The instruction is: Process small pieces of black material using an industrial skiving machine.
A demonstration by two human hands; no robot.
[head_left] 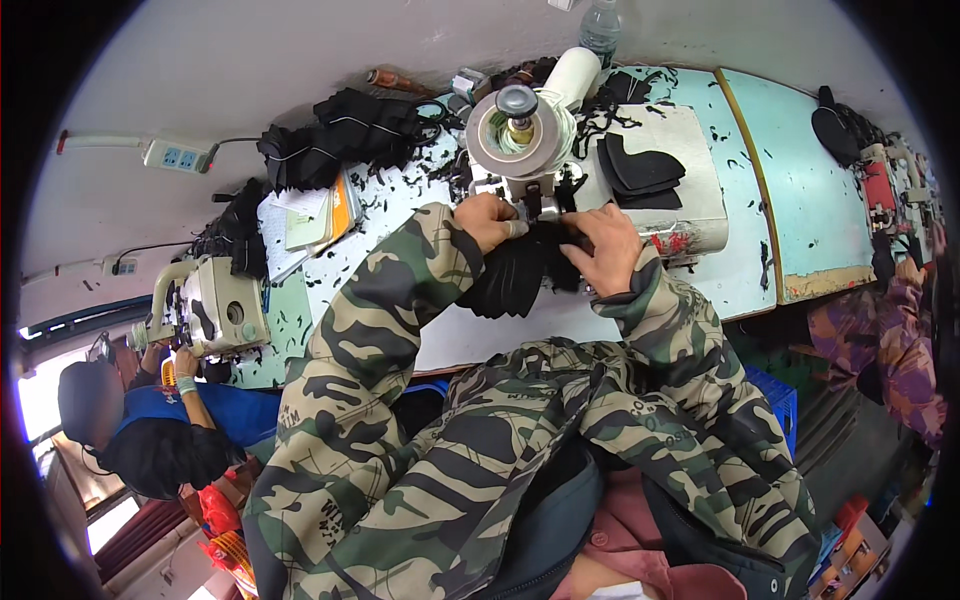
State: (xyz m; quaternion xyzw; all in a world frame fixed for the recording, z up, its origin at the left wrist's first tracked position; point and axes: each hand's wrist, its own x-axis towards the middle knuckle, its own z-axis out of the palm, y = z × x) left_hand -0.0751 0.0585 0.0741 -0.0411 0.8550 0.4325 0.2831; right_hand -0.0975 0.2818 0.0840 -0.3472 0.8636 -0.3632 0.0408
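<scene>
Both hands, left hand (490, 220) and right hand (608, 250), are pinching the black fabric (520, 275) flat at the sewing machine (525, 150); looks soft and floppy, so gripping near the edges is probably best.

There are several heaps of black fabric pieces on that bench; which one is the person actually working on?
The black fabric bundle under the sewing machine head, gripped by the left hand and right hand. The other heaps lie untouched.
</scene>
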